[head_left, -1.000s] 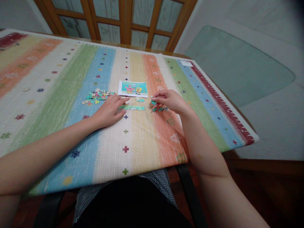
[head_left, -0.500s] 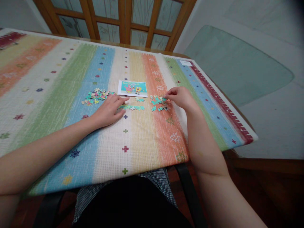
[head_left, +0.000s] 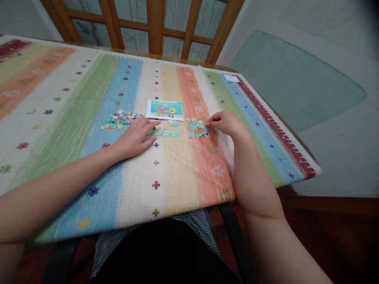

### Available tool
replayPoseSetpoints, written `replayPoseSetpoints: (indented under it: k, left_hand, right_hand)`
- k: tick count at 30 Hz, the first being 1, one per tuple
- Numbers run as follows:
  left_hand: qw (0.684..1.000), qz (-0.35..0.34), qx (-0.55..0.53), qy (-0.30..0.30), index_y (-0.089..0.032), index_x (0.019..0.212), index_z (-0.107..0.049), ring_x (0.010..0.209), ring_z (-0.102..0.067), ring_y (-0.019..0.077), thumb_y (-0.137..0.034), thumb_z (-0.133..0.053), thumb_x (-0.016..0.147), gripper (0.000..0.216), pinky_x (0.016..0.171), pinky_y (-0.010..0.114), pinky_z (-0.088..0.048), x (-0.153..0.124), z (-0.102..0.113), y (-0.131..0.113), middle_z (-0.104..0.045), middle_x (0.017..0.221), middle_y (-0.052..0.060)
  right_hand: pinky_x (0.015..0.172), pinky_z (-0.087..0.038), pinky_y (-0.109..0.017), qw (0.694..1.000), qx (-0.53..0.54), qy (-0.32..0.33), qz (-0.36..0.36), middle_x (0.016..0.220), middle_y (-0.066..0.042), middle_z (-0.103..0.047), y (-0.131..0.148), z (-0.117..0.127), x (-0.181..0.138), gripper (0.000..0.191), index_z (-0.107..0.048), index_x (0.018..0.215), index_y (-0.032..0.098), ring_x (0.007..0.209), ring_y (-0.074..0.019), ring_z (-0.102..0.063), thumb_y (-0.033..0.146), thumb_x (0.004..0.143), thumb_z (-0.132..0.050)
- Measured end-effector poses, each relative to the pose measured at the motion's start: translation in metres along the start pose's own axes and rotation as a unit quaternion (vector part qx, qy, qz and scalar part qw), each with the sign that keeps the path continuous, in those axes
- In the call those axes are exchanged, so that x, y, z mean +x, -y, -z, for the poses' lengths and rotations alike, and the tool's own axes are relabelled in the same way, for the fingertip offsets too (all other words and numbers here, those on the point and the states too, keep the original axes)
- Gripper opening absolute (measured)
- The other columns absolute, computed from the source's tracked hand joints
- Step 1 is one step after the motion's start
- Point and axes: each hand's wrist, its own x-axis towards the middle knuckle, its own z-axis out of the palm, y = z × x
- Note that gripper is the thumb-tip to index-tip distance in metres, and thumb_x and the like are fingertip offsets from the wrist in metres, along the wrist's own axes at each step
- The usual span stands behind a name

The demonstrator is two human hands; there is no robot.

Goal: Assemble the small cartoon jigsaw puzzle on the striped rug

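Puzzle pieces (head_left: 197, 125) lie flat in a loose bunch on the orange stripe of the cloth (head_left: 177, 169). The right hand (head_left: 226, 123) is at the right edge of this bunch. Its thumb and first finger are close together, tips down. I can't tell if they pinch a piece or just touch one.

The left hand (head_left: 139, 134) rests palm down, its fingers a bit spread, with nothing pinched that I can see. It hides the left end of a thin strip (head_left: 165, 134) of pieces that look joined. Just above the strip is a small clump (head_left: 174, 124), and above that lies the card (head_left: 165, 110) with the cartoon on it. A big heap (head_left: 120, 119) of mixed pieces sits on the other side of the left hand, near its knuckles.

It looks like the step now is sorting the bunch on the right. I think the next move calls for a soft pinch on the rim of one piece and a straight lift, so the ones beside it don't get bumped. The left hand should be light, so the strip does not bend or slide.
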Motion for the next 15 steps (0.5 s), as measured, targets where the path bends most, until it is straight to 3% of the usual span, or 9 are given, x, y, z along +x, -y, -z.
replayPoseSetpoints:
  k: [5,11,15]
  left_hand:
    - [1.0,-0.002,0.012,0.001,-0.014,0.153,-0.053,0.127,-0.054,0.0331,-0.039,-0.051,0.104,0.055,0.117,0.053,-0.041,0.0,0.0,0.0,-0.064,0.132,0.017]
    - [1.0,-0.003,0.019,-0.001,-0.014,0.153,-0.053,0.128,-0.055,0.0331,-0.038,-0.051,0.104,0.055,0.117,0.053,-0.041,0.0,-0.001,-0.001,-0.065,0.132,0.017]
    - [1.0,-0.004,0.016,-0.004,-0.013,0.152,-0.054,0.127,-0.055,0.0337,-0.038,-0.051,0.104,0.055,0.116,0.054,-0.042,0.0,-0.001,-0.001,-0.064,0.132,0.017]
  right_hand:
    - [0.072,-0.048,-0.034,1.0,0.012,0.002,0.02,0.085,-0.007,-0.079,0.007,0.004,-0.005,0.01,-0.083,0.091,0.019,0.081,-0.0225,-0.07,0.024,0.087,-0.076]
    - [0.07,-0.046,-0.033,0.989,0.054,0.11,0.086,0.082,-0.004,-0.079,0.018,0.003,-0.012,0.01,-0.082,0.085,0.021,0.079,-0.021,-0.068,0.029,0.087,-0.078]
    - [0.07,-0.045,-0.033,0.993,0.034,0.084,0.081,0.082,-0.005,-0.079,0.018,0.005,-0.014,0.013,-0.082,0.084,0.021,0.078,-0.0211,-0.068,0.024,0.09,-0.071]
